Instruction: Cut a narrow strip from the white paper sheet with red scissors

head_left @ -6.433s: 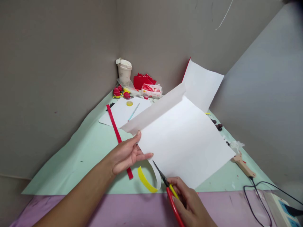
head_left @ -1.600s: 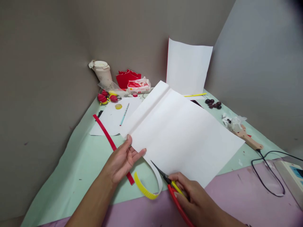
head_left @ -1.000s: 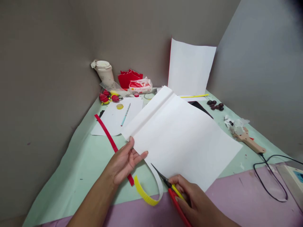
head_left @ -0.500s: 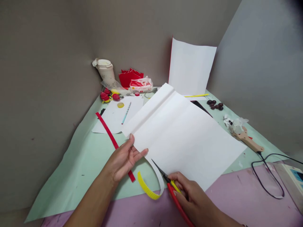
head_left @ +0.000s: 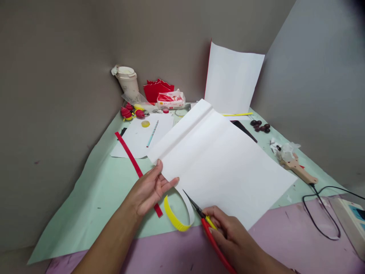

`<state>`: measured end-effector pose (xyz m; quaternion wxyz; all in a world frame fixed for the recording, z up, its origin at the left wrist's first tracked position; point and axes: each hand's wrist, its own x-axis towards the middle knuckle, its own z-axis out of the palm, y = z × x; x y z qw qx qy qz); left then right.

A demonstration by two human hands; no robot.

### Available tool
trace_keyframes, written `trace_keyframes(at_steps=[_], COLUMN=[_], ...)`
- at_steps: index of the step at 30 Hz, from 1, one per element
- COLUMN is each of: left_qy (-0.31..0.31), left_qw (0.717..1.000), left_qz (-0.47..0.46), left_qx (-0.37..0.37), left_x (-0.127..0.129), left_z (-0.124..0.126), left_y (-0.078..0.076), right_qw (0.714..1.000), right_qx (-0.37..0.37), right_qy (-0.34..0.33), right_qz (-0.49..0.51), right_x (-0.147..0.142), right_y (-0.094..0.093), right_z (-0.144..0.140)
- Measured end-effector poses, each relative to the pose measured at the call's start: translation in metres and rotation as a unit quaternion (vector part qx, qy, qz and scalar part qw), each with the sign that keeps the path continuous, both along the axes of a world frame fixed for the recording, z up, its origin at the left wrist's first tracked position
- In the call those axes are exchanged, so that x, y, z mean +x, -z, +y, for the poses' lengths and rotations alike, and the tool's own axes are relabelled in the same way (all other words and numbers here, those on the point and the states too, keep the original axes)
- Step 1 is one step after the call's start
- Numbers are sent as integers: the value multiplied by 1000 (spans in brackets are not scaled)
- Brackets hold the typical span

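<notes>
My left hand (head_left: 152, 190) pinches the near left edge of a large white sheet (head_left: 225, 160), thumb on top and the other fingers beneath or along the edge. The sheet is held tilted above the table. My right hand (head_left: 228, 232) is closed round the red and yellow handles of a pair of scissors (head_left: 203, 219). Their dark blades lie at the sheet's near edge, the tip close to my left fingers. From that edge curls a narrow strip (head_left: 176, 224), yellow and ridged on one face, white on the other. A red strip (head_left: 129, 156) lies partly under my left hand.
On the green mat (head_left: 108, 198) lie a white paper (head_left: 129, 140), a patterned pen (head_left: 152, 134) and a yellow disc (head_left: 145, 124). A cup (head_left: 128, 82) and tissue pack (head_left: 171, 100) stand behind. At right are dark beads (head_left: 259, 126) and a corded glue gun (head_left: 299, 171).
The curled yellow strip has drawn up and tightened into a rounder loop near my left hand. Both hands keep their grips, and the camera view has shifted slightly.
</notes>
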<state>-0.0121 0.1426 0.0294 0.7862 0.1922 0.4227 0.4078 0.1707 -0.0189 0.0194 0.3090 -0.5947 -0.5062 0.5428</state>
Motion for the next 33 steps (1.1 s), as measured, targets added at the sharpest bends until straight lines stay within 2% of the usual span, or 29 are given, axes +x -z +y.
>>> trace_keyframes(at_steps=[11, 17, 27, 33], left_qy=[19, 23, 28, 15], left_qw=[1000, 1000, 999, 1000], left_qz=[6, 7, -17, -9], left_qx=[3, 9, 7, -3], left_x=[1, 0, 1, 2], left_z=[-3, -4, -4, -3], left_y=[-4, -4, -2, -1], right_qw=[1000, 999, 1000, 1000], right_qx=[-29, -34, -19, -16], right_qy=[0, 12, 9, 10], right_qz=[0, 41, -2, 8], right_x=[0, -4, -3, -3], right_y=[-10, -14, -6, -2], right_z=[1, 2, -1, -2])
